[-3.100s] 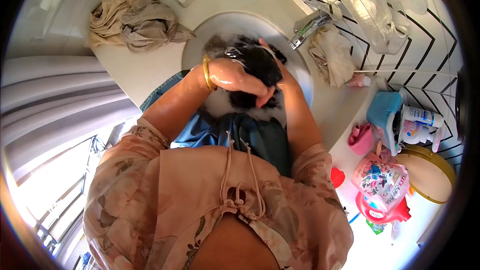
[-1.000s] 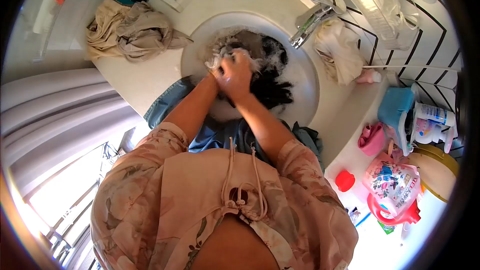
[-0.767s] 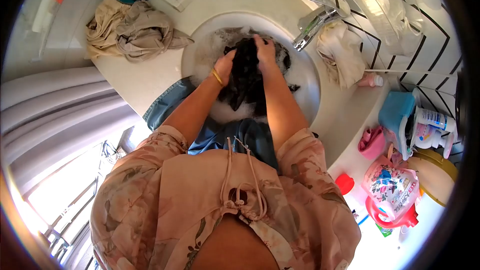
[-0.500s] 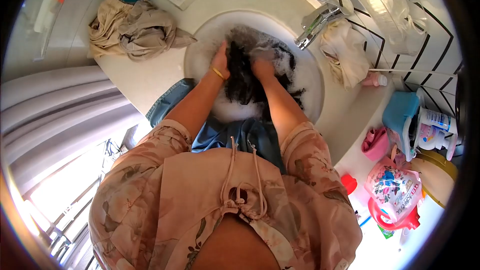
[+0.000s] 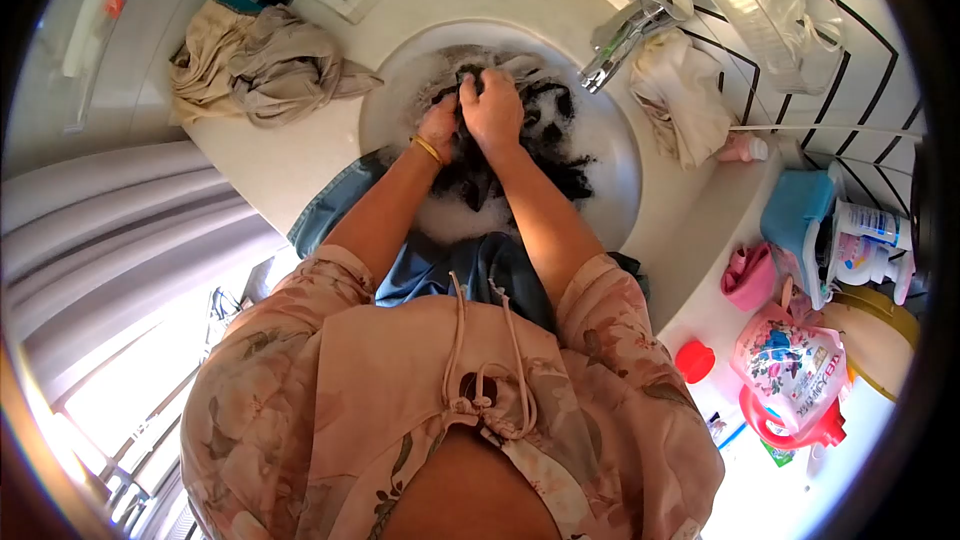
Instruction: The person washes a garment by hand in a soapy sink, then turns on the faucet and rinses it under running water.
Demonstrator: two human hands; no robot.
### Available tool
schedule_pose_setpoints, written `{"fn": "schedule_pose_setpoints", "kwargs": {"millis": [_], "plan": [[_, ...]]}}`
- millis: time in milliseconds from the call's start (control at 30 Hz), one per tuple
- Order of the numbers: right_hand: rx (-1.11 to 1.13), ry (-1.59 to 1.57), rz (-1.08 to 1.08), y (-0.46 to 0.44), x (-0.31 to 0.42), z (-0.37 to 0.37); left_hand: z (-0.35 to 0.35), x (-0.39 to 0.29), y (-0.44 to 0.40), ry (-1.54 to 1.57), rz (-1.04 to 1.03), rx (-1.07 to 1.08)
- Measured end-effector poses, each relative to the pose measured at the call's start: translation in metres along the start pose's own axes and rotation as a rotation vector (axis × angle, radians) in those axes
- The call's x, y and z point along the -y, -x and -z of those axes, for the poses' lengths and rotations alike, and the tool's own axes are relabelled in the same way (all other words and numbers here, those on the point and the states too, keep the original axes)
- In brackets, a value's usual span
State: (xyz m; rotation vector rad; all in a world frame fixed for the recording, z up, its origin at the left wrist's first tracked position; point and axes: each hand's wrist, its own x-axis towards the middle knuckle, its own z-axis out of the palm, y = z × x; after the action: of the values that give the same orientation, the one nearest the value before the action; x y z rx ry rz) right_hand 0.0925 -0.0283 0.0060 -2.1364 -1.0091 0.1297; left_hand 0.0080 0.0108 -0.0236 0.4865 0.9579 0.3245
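Note:
A dark, wet piece of clothing [image 5: 474, 178] lies in the white round basin [image 5: 626, 175], among suds and cloudy water. My left hand [image 5: 437, 126], with a yellow band at the wrist, is closed on its left side. Close beside it my right hand [image 5: 492, 108] grips the same cloth with bent fingers near the top. Parts of the cloth spread out to the right of my right wrist. Blue fabric [image 5: 430, 270] hangs over the front rim of the basin, between my forearms.
Beige crumpled clothes [image 5: 275, 65] lie on the counter to the left. The chrome faucet [image 5: 630, 35] reaches over the basin's right rim, next to a cream cloth [image 5: 680, 100]. Bottles stand behind the basin. At the right are a blue container [image 5: 797, 210], a pink detergent pouch [image 5: 790, 365] and a red cap [image 5: 695, 361].
My right hand has risen out of the suds and come left, close to my left hand. The left hand has shifted slightly down, and its fingers have closed on the dark cloth.

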Motion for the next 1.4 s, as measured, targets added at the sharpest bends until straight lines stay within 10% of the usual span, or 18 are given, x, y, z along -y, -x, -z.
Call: {"fn": "schedule_pose_setpoints", "kwargs": {"millis": [33, 167, 300, 400, 500, 567, 600, 667, 867, 933, 1033, 1133, 1200, 1267, 1367, 1400], "plan": [[0.061, -0.042, 0.028, -0.009, -0.014, -0.008, 0.000, -0.002, 0.001, 0.145, 0.030, 0.097], [-0.018, -1.033, -1.068, -0.017, -0.059, -0.018, 0.004, -0.005, 0.005, 0.089, 0.016, 0.013], [0.472, 0.241, 0.015, 0.032, -0.066, -0.013, 0.015, 0.000, -0.018, 0.085, -0.026, -0.110], [0.735, 0.670, -0.121, 0.010, -0.130, -0.081, 0.024, 0.005, -0.027, 0.226, -0.014, 0.000], [0.315, -0.371, -0.454, -0.003, -0.098, -0.060, 0.009, -0.003, -0.014, 0.327, 0.008, 0.024], [-0.084, -0.388, 0.013, 0.028, -0.017, -0.014, 0.010, -0.007, -0.014, 0.367, 0.022, 0.114], [-0.032, -0.446, 0.166, 0.037, 0.004, 0.001, 0.021, -0.003, -0.025, 0.565, 0.045, 0.577], [0.017, -0.173, 0.401, 0.057, 0.047, 0.031, -0.005, -0.014, 0.007, 0.460, -0.105, 0.267], [-0.096, 0.090, 0.136, 0.009, -0.012, -0.013, 0.018, 0.001, -0.006, 0.129, 0.030, 0.021], [0.028, -0.132, -0.016, -0.019, -0.035, -0.010, 0.004, -0.010, 0.009, 0.108, 0.013, 0.253], [0.031, -0.582, -0.452, -0.017, -0.049, -0.019, 0.000, -0.006, 0.004, 0.273, 0.017, 0.040], [0.143, 0.280, 0.109, 0.033, -0.059, -0.024, 0.020, -0.001, -0.017, 0.037, -0.005, -0.255], [0.587, 0.312, 0.066, 0.035, -0.073, -0.026, 0.040, 0.011, -0.042, 0.015, 0.039, -0.290], [0.353, 0.328, 0.283, 0.041, -0.132, -0.069, 0.054, 0.017, -0.060, 0.150, 0.108, -0.176], [0.277, -0.258, -0.511, 0.006, -0.097, -0.058, 0.037, 0.020, -0.044, 0.397, 0.037, -0.029], [0.134, -0.275, -0.353, 0.001, -0.051, -0.014, 0.027, 0.013, -0.032, 0.424, 0.008, 0.008]]}}
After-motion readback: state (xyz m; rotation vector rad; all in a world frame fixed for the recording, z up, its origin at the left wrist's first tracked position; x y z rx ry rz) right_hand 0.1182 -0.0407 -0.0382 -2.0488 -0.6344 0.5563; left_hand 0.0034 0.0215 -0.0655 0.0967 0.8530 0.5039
